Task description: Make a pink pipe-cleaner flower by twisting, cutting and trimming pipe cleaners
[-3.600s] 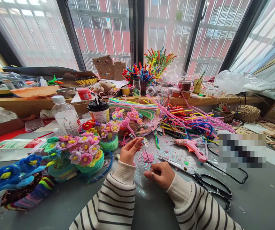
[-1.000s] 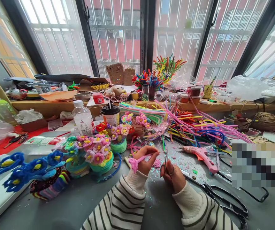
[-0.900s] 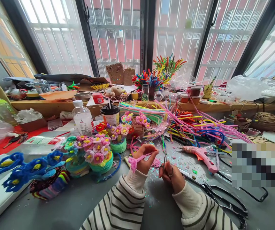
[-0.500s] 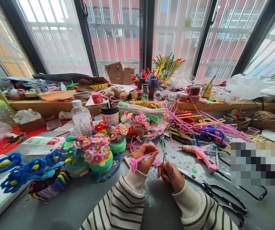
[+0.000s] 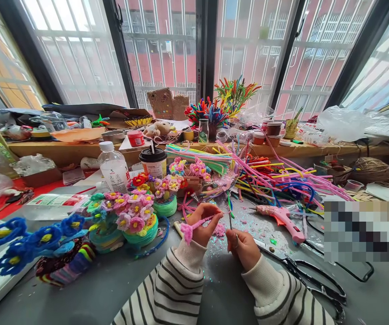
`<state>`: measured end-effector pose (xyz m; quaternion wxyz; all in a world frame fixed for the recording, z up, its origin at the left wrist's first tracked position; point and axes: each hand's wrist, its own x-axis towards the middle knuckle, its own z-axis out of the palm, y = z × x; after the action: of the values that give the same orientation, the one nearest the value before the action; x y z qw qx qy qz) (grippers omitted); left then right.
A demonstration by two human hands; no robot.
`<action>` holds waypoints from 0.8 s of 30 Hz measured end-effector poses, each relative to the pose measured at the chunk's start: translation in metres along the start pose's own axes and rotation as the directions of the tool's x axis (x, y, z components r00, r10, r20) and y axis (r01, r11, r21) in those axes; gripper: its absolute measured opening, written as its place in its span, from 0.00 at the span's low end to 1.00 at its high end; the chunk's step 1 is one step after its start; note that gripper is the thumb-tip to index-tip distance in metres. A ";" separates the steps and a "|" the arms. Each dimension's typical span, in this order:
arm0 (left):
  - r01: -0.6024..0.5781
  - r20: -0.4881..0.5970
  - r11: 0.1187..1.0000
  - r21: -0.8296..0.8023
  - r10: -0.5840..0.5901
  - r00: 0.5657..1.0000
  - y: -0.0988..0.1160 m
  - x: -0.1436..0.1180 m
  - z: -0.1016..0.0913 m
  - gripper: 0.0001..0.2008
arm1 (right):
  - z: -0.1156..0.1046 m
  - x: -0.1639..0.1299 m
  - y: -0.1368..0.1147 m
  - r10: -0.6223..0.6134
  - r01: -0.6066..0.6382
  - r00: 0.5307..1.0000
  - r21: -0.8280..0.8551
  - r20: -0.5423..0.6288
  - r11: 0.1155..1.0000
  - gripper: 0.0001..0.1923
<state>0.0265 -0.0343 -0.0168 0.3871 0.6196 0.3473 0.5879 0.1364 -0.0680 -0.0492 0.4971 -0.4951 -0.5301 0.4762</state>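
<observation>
Pink pipe cleaner (image 5: pixel 197 223) between flower pots (image 5: pixel 136 216), glue gun (image 5: pixel 280 216).

Left hand (image 5: pixel 203 222) pinches pink pipe cleaner (image 5: pixel 194 225); right hand (image 5: pixel 243 246) grips small scissors (image 5: pixel 231 221) beside it, above grey tabletop (image 5: pixel 113 284).

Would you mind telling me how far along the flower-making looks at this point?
Done: pink flowers and blue flowers stand finished on the table. In hand: the left hand holds a pink pipe cleaner, the right hand small scissors. Left: a pile of unused pipe cleaners.
</observation>
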 end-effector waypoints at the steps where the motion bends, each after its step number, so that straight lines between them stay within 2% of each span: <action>1: 0.011 -0.031 0.999 -0.032 -0.012 0.999 -0.001 0.001 0.000 0.08 | 0.000 0.000 0.000 0.001 -0.001 1.000 0.008 0.001 1.000 0.26; 6: 0.048 -0.173 0.984 -0.174 -0.079 0.982 -0.008 0.006 -0.002 0.12 | 0.002 0.000 0.002 0.039 -0.047 0.997 0.132 0.059 0.990 0.27; 8: 0.051 -0.223 0.986 -0.161 -0.087 0.971 -0.010 0.008 -0.004 0.13 | 0.003 0.001 0.003 0.088 -0.131 0.981 0.250 0.176 0.959 0.29; 11: 0.064 -0.248 0.990 -0.128 -0.094 0.964 -0.011 0.009 -0.007 0.12 | 0.004 0.001 0.005 0.126 -0.269 0.927 0.390 0.355 0.881 0.31; 13: 0.073 -0.246 0.991 -0.112 -0.099 0.964 -0.010 0.009 -0.007 0.10 | 0.004 0.002 0.008 0.124 -0.273 0.929 0.419 0.348 0.866 0.30; 17: 0.097 -0.239 0.990 -0.102 -0.119 0.964 -0.008 0.008 -0.007 0.08 | 0.003 0.003 0.014 0.130 -0.221 0.964 0.423 0.232 0.879 0.27; 24: 0.167 -0.182 0.979 -0.115 -0.186 0.966 -0.011 0.009 -0.009 0.10 | 0.003 0.000 0.006 0.090 -0.233 0.947 0.464 0.308 0.855 0.29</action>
<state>0.0189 -0.0210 -0.0223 0.4328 0.5068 0.4074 0.6244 0.1337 -0.0676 -0.0556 0.4862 -0.3234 -0.4106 0.7003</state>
